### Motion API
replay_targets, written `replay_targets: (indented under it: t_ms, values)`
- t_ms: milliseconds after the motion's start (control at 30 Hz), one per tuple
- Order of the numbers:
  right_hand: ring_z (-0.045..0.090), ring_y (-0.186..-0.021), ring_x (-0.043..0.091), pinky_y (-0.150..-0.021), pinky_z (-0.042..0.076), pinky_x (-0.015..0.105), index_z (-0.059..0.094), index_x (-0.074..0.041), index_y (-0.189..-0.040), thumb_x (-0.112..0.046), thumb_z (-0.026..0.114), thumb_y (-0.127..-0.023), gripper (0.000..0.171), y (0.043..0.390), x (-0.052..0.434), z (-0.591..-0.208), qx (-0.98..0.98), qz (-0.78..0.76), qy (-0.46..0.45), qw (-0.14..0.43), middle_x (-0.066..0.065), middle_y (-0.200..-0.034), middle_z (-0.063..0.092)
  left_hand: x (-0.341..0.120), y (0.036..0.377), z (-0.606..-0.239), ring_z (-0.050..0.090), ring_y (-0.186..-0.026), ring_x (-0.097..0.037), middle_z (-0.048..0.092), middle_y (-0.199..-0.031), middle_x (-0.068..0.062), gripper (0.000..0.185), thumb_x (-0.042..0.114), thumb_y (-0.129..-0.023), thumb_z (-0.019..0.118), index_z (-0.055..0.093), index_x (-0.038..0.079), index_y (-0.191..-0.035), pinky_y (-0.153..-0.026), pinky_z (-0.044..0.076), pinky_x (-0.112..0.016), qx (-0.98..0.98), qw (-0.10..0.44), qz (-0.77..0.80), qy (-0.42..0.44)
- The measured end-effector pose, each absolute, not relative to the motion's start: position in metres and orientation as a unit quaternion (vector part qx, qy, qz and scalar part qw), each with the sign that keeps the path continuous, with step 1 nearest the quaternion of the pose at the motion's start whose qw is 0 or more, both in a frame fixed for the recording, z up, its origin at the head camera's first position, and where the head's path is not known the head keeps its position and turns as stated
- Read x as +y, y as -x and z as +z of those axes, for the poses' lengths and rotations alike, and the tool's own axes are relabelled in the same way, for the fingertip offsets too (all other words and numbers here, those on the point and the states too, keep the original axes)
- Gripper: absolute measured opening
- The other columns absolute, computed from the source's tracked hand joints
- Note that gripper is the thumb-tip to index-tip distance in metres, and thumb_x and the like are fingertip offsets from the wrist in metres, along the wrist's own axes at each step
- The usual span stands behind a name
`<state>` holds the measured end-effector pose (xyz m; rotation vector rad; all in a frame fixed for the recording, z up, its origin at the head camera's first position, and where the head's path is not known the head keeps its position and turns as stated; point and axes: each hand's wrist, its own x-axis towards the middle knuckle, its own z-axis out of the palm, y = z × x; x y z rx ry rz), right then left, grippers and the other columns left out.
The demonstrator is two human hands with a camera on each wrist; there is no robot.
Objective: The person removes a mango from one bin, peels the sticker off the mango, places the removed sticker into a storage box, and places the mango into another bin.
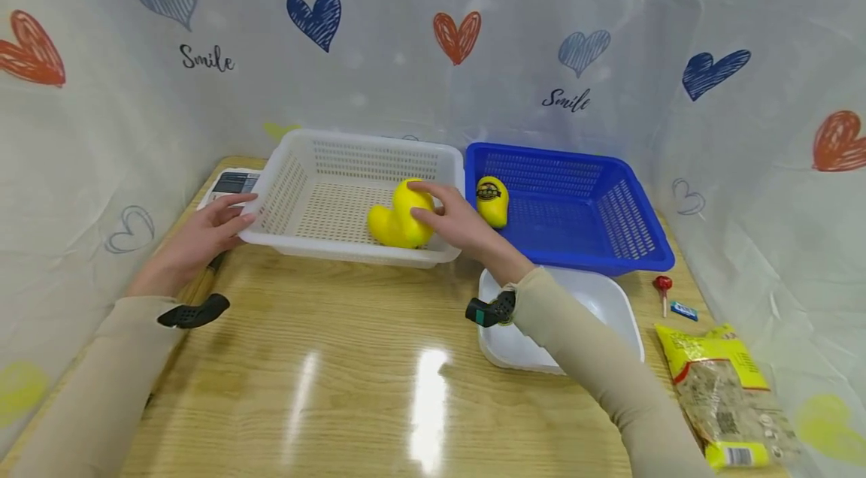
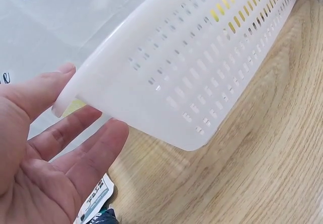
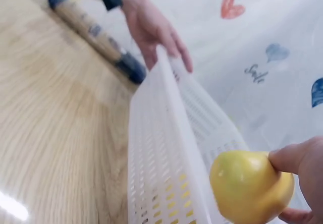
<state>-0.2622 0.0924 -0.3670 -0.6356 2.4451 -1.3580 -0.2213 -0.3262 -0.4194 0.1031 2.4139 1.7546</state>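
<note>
Yellow rubber duck (image 1: 401, 221) sits inside the white perforated plastic basket (image 1: 318, 162) on the wooden counter (image 1: 325, 380), gripped by the right hand (image 1: 455, 221). Left hand (image 1: 203, 231), fingers straight, touches the basket's corner.

A glossy wooden table (image 1: 338, 388) is enclosed on three sides by a white curtain (image 1: 433, 34) printed with coloured hearts; ceiling light is reflected in the tabletop.

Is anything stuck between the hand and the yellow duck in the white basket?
No. The right hand already grips the yellow duck inside the white basket, fingers right on it.
</note>
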Motion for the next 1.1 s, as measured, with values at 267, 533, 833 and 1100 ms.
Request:
replay_targets:
  t_ms: [267, 533, 833, 1100]
  values:
    - [0.036, -0.132, 0.026, -0.106, 0.038, 0.044, 0.050, -0.018, -0.144, -0.024, 0.058, -0.099, 0.046, 0.276, 0.077, -0.380, 0.886, -0.361, 0.262, 0.128, 0.012, -0.147, 0.038, -0.322, 0.224, -0.420, 0.059, -0.104, -0.003, 0.051, -0.131, -0.002, 0.056, 0.028, -0.102, 0.052, 0.032, 0.011, -0.151, -0.083, 0.053, -0.022, 0.803, 0.071, 0.589, -0.049]
    - [0.038, -0.133, 0.030, -0.110, 0.032, 0.046, 0.048, -0.019, -0.144, -0.022, 0.059, -0.099, 0.046, 0.278, 0.070, -0.380, 0.903, -0.348, 0.229, 0.105, 0.015, -0.151, 0.030, -0.323, 0.224, -0.420, 0.058, -0.104, -0.002, 0.049, -0.134, -0.004, 0.055, 0.031, -0.102, 0.051, 0.033, 0.011, -0.150, -0.082, 0.052, -0.021, 0.810, 0.065, 0.582, -0.040]
    - [0.032, -0.138, 0.034, -0.110, 0.032, 0.047, 0.051, -0.016, -0.142, -0.017, 0.060, -0.098, 0.045, 0.281, 0.063, -0.383, 0.894, -0.342, 0.285, 0.053, 0.021, -0.153, 0.027, -0.325, 0.222, -0.417, 0.057, -0.104, -0.003, 0.045, -0.138, -0.011, 0.057, 0.035, -0.101, 0.052, 0.033, 0.015, -0.151, -0.085, 0.052, -0.022, 0.817, 0.077, 0.571, -0.043]
    - [0.028, -0.142, 0.030, -0.111, 0.032, 0.041, 0.063, -0.015, -0.133, -0.010, 0.054, -0.101, 0.034, 0.284, 0.067, -0.384, 0.860, -0.294, 0.392, 0.140, 0.015, -0.158, 0.022, -0.326, 0.222, -0.416, 0.056, -0.106, -0.003, 0.040, -0.143, -0.016, 0.059, 0.037, -0.102, 0.050, 0.031, 0.016, -0.152, -0.086, 0.052, -0.022, 0.819, 0.083, 0.566, -0.036]
